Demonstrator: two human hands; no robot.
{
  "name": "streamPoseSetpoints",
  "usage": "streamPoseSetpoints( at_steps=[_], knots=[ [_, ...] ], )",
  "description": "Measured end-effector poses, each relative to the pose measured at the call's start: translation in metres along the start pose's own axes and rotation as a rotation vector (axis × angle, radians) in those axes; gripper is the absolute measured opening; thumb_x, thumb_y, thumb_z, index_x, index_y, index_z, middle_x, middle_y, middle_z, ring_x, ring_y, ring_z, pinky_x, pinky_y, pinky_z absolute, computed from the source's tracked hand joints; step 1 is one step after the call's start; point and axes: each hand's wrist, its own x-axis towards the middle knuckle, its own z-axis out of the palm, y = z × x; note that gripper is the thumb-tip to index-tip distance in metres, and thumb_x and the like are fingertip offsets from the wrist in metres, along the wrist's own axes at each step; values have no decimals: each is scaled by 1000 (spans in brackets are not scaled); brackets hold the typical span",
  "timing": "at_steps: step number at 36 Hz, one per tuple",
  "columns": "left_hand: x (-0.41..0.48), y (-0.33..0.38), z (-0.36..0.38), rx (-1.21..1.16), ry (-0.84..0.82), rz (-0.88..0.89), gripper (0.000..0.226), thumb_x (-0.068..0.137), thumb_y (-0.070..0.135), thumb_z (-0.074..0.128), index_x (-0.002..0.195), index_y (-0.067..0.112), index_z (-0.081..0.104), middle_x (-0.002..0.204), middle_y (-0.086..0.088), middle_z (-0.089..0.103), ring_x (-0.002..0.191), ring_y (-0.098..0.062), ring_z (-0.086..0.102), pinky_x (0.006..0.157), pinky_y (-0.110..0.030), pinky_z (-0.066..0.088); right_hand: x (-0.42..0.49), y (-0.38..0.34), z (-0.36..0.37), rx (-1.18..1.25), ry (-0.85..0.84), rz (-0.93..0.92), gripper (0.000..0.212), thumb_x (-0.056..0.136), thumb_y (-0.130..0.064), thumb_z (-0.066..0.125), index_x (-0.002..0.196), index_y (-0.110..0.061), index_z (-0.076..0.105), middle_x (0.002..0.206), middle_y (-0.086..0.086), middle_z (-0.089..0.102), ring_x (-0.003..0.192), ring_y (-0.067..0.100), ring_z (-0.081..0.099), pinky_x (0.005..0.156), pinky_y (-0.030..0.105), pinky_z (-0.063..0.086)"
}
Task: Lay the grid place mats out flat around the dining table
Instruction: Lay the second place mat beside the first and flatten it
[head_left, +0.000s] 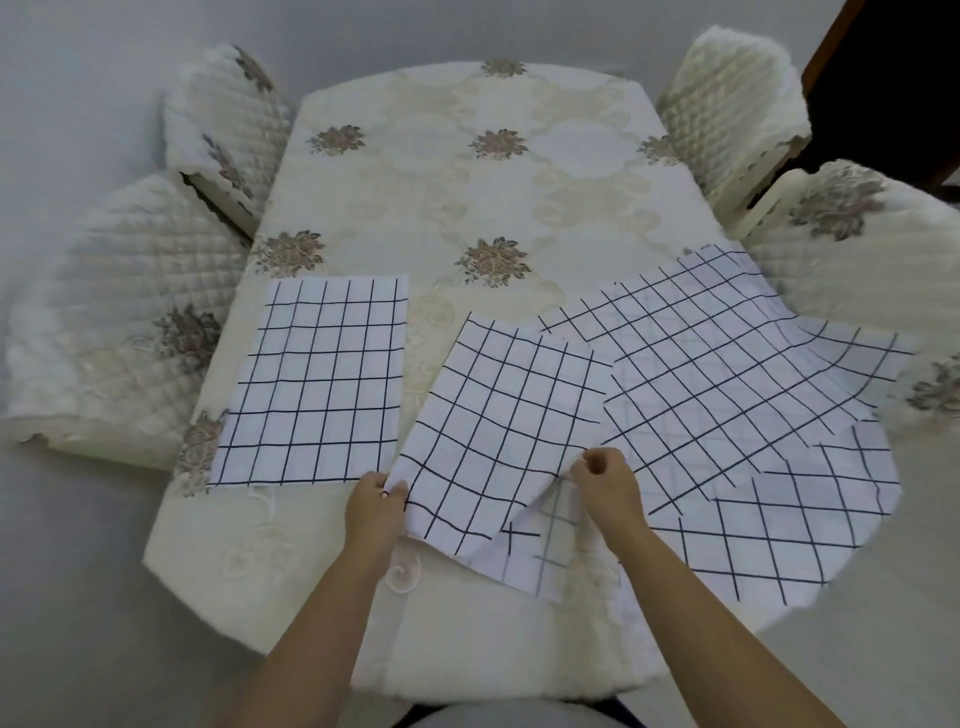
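One white place mat with a black grid (317, 384) lies flat on the left side of the dining table (467, 171). A second grid mat (498, 415) is lifted at the near middle. My left hand (374, 501) pinches its near left corner. My right hand (605, 480) grips its near right edge, which is creased. Under it lies another mat (540, 551), partly hidden. On the right, several more grid mats (727, 374) lie overlapped and skewed, reaching over the table's right edge.
The table wears a cream embroidered cloth with flower motifs. Two quilted cream chairs stand on the left (124, 322) and two on the right (852, 249). A dark doorway (893, 78) is at the top right. The floor is pale grey.
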Motion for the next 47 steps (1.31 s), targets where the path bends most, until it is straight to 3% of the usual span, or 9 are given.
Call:
streamPoseSetpoints(
  at_steps=[4,8,12,18,22,28,35,47],
  knots=[
    [0,-12,-13,-31,-45,-84,9,92,12,50,97,5,55,81,-6,56,70,-20,52,54,-27,39,0,-8,11,197,-14,143,23,90,-12,54,112,-9,48,87,2,58,85,21,56,74,31,49],
    [0,-19,-18,-22,-144,-184,8,92,13,51,91,7,56,88,-12,60,74,-25,56,62,-31,46,1,-16,13,301,-83,227,11,92,-11,54,100,-3,54,71,9,57,59,19,50,52,25,39],
    [0,-20,-20,-55,-194,-214,11,90,13,54,79,12,55,87,-13,62,76,-27,58,67,-32,48,5,-16,11,269,-114,223,18,91,-16,56,106,-6,54,75,6,56,59,15,48,48,24,36],
    [-2,-15,-19,-42,-230,-177,16,92,13,52,76,15,56,77,-5,61,66,-19,57,54,-24,45,14,-18,6,135,-130,187,19,89,-18,60,77,-8,49,66,5,44,58,15,45,53,25,34],
    [-2,-19,-21,-18,-229,-159,17,90,12,52,74,13,56,81,-10,62,69,-23,58,61,-28,46,15,-16,5,-34,-108,142,30,88,-23,62,66,-14,42,64,3,46,54,16,45,51,24,34],
    [1,-21,-21,10,-231,-136,23,93,20,50,73,12,57,80,-12,61,74,-25,57,68,-32,45,11,-6,-1,-355,-151,103,47,85,-25,62,49,-14,34,52,4,35,49,18,32,55,26,27],
    [5,-24,-23,57,-247,-119,23,94,13,46,74,10,57,78,-11,60,75,-27,57,73,-36,50,4,1,-7,-499,-170,121,46,87,-22,61,47,-12,40,50,2,41,47,14,39,49,23,31],
    [11,-34,-23,111,-240,-112,19,93,9,48,78,2,57,80,-17,57,73,-24,52,66,-31,41,-4,4,-6,-618,-173,57,48,89,-21,59,50,-14,31,51,-1,32,47,11,31,45,23,23]
  ],
)
